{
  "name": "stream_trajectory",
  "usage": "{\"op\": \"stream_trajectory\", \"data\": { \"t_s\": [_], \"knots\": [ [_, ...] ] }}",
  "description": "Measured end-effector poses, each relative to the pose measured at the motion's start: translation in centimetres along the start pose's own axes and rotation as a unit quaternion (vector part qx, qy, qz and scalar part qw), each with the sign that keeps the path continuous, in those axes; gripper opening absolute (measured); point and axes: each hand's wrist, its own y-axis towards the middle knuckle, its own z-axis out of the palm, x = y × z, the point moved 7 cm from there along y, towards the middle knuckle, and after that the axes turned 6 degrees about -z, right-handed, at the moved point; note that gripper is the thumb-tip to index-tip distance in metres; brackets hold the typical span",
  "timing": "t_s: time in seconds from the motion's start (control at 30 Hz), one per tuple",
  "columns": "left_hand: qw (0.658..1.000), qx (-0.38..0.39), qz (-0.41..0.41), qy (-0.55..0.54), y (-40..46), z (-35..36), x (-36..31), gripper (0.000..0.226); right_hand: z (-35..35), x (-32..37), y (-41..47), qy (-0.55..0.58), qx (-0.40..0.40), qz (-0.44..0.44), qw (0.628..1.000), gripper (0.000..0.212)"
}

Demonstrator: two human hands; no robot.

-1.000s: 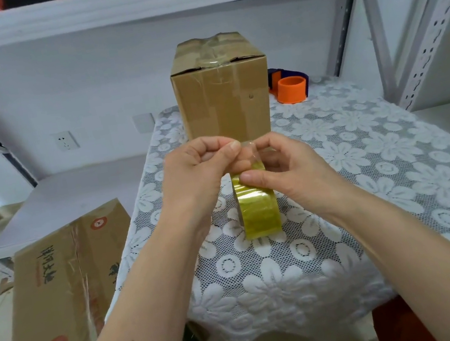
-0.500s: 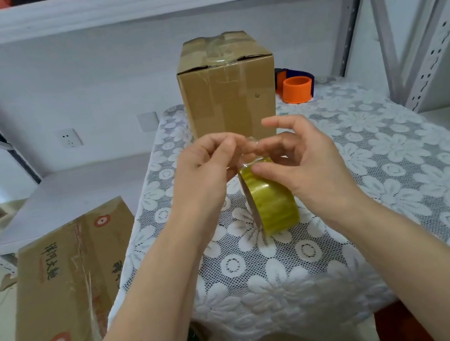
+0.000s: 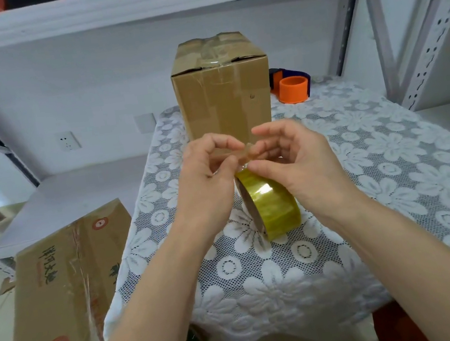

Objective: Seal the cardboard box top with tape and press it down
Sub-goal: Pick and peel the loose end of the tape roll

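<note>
A tall cardboard box stands upright at the far side of the table, its top flaps closed under wrinkled clear tape. In front of it I hold a yellowish tape roll above the tablecloth. My right hand grips the roll, thumb on its top edge, fingers curled behind. My left hand pinches the loose clear tape end just above the roll. The far side of the roll is hidden by my hands.
The table wears a white lace floral cloth. An orange and blue tape dispenser sits behind the box at right. A large flattened printed carton leans at the lower left. White metal shelving frames the table.
The roll has tilted and moved slightly right. My right fingers have spread and lifted off the roll's front, while my left hand stays pinched at the tape end.
</note>
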Motion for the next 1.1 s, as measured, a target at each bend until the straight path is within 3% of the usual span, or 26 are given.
{"op": "stream_trajectory", "data": {
  "t_s": [0.27, 0.43, 0.63, 0.83, 0.97, 1.1],
  "knots": [
    [1.000, -0.002, 0.001, -0.011, -0.1, 0.4, 0.3, 0.028, -0.6, -0.2, 0.1, -0.004, -0.047, 0.006, 0.999, 0.017],
    [1.000, -0.021, 0.002, -0.008, -0.4, 0.3, 0.4, 0.031, -0.9, -0.5, 0.1, 0.002, -0.079, 0.014, 0.997, 0.016],
    [0.993, -0.065, -0.053, -0.078, -0.7, -0.5, 1.1, 0.028, -1.1, -0.5, -0.1, 0.020, -0.101, 0.022, 0.994, 0.016],
    [0.988, -0.151, 0.000, 0.023, -1.8, -1.3, 0.2, 0.014, -1.5, -0.8, 0.0, 0.026, -0.117, 0.045, 0.992, 0.015],
    [0.985, -0.145, 0.067, 0.068, -2.4, -0.5, -0.8, 0.006, -1.6, -0.9, -0.1, 0.039, -0.122, 0.053, 0.990, 0.015],
    [0.985, -0.125, 0.075, 0.094, -2.6, 0.1, -0.8, 0.016, -1.6, -0.9, -0.1, 0.060, -0.124, 0.058, 0.989, 0.015]
  ]
}}
